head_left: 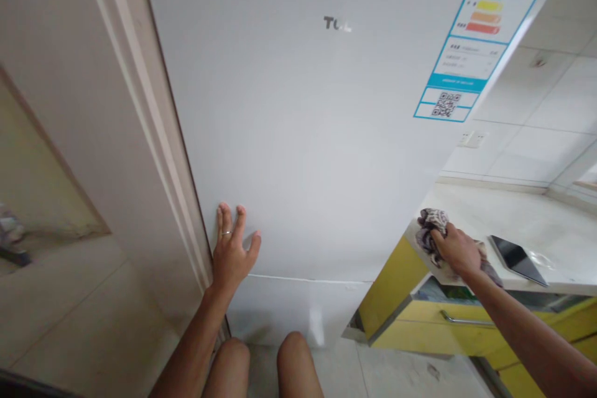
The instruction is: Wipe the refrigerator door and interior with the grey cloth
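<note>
My left hand [234, 250] lies flat with fingers spread on the lower left part of a white refrigerator door [298, 155]. A ring shows on one of its fingers. Over to the right, my right hand [459, 249] is closed around a crumpled, patterned cloth [431, 230]. That cloth rests at the left end of the white countertop [504, 208], close to the refrigerator's side. A dark-screened tablet or phone [518, 259] lies on the counter to the right of my right hand.
An energy label [485, 31] is stuck on the door's upper right. Below the counter are yellow cabinets [420, 329], with a partly open drawer and a metal handle [466, 319]. A door frame [144, 106] runs along the left. My knees [296, 364] are close to the refrigerator's base.
</note>
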### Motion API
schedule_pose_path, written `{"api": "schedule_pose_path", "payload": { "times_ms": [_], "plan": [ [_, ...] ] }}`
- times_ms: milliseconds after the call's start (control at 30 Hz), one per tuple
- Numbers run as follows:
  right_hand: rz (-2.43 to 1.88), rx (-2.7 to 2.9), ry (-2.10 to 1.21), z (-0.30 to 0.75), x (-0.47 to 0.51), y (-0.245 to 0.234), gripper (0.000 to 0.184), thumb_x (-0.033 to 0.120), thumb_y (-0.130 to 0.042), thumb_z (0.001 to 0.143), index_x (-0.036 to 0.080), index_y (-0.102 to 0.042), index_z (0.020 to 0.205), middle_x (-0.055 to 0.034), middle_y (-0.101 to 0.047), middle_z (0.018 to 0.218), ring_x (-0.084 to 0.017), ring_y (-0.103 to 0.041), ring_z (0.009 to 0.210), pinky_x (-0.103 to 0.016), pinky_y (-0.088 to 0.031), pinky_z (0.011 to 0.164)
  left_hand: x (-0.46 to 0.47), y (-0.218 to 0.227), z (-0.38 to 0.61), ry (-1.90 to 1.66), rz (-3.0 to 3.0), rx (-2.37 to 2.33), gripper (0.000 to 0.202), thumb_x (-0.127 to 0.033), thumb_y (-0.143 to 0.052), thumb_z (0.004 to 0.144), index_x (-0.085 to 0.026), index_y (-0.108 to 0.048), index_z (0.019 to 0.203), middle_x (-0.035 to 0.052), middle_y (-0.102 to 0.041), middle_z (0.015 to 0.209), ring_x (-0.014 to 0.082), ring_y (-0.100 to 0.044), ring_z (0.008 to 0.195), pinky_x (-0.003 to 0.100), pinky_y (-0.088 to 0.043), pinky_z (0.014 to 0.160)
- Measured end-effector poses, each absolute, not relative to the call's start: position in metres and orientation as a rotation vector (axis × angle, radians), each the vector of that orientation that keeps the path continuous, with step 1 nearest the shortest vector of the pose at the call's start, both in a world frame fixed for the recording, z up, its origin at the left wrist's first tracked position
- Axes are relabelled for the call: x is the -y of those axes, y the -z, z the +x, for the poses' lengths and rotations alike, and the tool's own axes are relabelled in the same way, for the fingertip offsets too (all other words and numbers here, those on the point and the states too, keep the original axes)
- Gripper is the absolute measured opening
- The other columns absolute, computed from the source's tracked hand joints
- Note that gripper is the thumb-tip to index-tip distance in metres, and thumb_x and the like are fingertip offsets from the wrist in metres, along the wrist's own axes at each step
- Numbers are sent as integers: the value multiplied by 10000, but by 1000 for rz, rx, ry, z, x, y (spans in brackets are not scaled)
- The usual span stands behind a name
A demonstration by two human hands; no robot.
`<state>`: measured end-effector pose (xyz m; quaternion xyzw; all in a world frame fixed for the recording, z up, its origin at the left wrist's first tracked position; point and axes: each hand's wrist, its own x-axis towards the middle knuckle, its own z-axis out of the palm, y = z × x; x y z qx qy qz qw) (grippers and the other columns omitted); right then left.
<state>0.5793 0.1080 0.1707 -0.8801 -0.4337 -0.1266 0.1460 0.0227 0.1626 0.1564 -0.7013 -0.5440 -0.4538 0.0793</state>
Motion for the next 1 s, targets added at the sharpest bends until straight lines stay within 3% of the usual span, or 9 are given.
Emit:
{"api": "schedule_pose_path", "payload": {
  "times_ms": [233, 333, 433, 500, 567, 700, 867, 1000],
  "plan": [
    [-2671, 1183, 324, 571, -112, -185, 580, 516, -390, 887, 114, -656, 1211, -318, -672, 1135, -488, -651, 1017, -592, -475, 811, -145, -185, 9, 1013, -2249, 1834, 686, -300, -495, 952, -161, -261, 1582, 257, -113, 1688, 374, -118, 1581, 653, -359, 1189],
    [-2551, 1293, 753, 557, -104, -188, 523, 394, -435, 902, 48, -621, 1247, -337, -662, 1086, -480, -623, 1063, -613, -429, 911, -139, -194, 6, 911, -2273, 1872, 689, -277, -493, 945, -157, -259, 1582, 261, -96, 1688, 379, -144, 1578, 650, -383, 1169],
    [-2251, 1669, 1073, 547, -97, -183, 540, 227, -411, 896, 54, -492, 1401, -294, -610, 1295, -405, -567, 1197, -556, -399, 1042, -136, -198, 5, 866, -2300, 1875, 699, -269, -491, 942, -156, -242, 1585, 258, -70, 1691, 376, -143, 1582, 636, -404, 1157],
    [-2148, 1935, 1036, 547, -95, -177, 558, 188, -410, 894, 102, -471, 1442, -227, -545, 1447, -350, -515, 1303, -503, -365, 1126, -135, -200, 5, 837, -2317, 1890, 723, -277, -493, 938, -155, -212, 1592, 259, -54, 1694, 372, -127, 1585, 617, -414, 1156],
    [-2164, 2048, 937, 551, -95, -171, 498, 199, -413, 903, 147, -562, 1375, -182, -525, 1493, -321, -473, 1373, -482, -330, 1179, -133, -202, 5, 787, -2336, 1931, 752, -292, -491, 933, -149, -173, 1600, 261, -25, 1697, 370, -107, 1589, 614, -427, 1144],
    [-2471, 1875, 677, 561, -97, -166, 451, 312, -378, 949, 175, -649, 1282, -181, -477, 1544, -331, -410, 1449, -538, -336, 1187, -128, -202, 5, 720, -2358, 1996, 777, -326, -465, 934, -144, -120, 1606, 259, -6, 1702, 378, -137, 1586, 655, -420, 1129],
    [-2615, 1785, 338, 574, -98, -174, 560, 404, -316, 986, 189, -509, 1466, -156, -338, 1643, -324, -317, 1518, -543, -292, 1220, -117, -155, 15, 1020, -2324, 2174, 723, -343, -384, 965, -30, -168, 1580, 351, -159, 1654, 385, -310, 1526, 546, -399, 1190],
    [-2577, 1818, 351, 580, -100, -174, 551, 429, -368, 975, 190, -547, 1439, -173, -397, 1608, -344, -385, 1476, -555, -348, 1184, -94, -71, 20, 860, -2451, 2313, 731, -309, -388, 958, -16, -141, 1580, 305, -171, 1674, 303, -262, 1550, 449, -325, 1254]
  ]
}}
